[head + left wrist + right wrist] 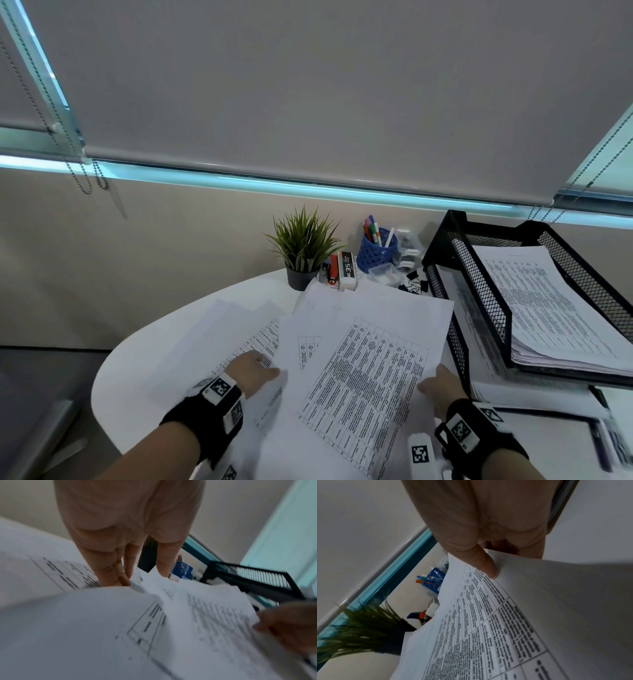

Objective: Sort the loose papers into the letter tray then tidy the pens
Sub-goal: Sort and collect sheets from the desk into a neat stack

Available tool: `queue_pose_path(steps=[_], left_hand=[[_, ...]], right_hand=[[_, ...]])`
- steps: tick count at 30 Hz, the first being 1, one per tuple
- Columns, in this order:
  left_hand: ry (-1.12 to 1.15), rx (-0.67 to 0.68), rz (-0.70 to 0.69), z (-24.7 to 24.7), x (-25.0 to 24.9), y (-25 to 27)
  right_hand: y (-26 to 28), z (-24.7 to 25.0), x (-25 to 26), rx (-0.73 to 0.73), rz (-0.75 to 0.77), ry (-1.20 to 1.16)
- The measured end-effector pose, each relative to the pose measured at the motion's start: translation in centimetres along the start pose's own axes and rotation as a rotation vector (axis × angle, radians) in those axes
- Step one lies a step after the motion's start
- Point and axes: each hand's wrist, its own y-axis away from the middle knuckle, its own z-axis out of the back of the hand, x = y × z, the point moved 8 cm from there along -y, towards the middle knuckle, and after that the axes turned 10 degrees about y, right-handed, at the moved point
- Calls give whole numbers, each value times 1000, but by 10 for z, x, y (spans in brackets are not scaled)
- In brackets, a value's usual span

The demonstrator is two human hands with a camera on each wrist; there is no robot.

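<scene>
On the round white table (144,356), both hands pinch thin printed papers (370,363).

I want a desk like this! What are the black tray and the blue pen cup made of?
The tray looks like metal mesh painted matte black: fine see-through netting in stiff, straight frames. The pen cup looks like blue plastic, though I can't be sure: thick, smooth, with a moulded pattern of holes. Both the left hand and right hand grip the papers.
</scene>
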Motion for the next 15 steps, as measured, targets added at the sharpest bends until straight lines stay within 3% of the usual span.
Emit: queue_pose_path(steps=[3,8,12,15], left_hand=[[203,38,60,-9,-3,-1],[157,147,16,-32,-18,-1],[223,29,-23,-32,-23,-6],[314,11,-33,-34,-32,-7]], right_hand=[[2,-13,6,93,40,-75],[6,-33,4,211,-13,-117],[1,-36,-4,180,-1,41],[1,-36,-7,178,14,104]])
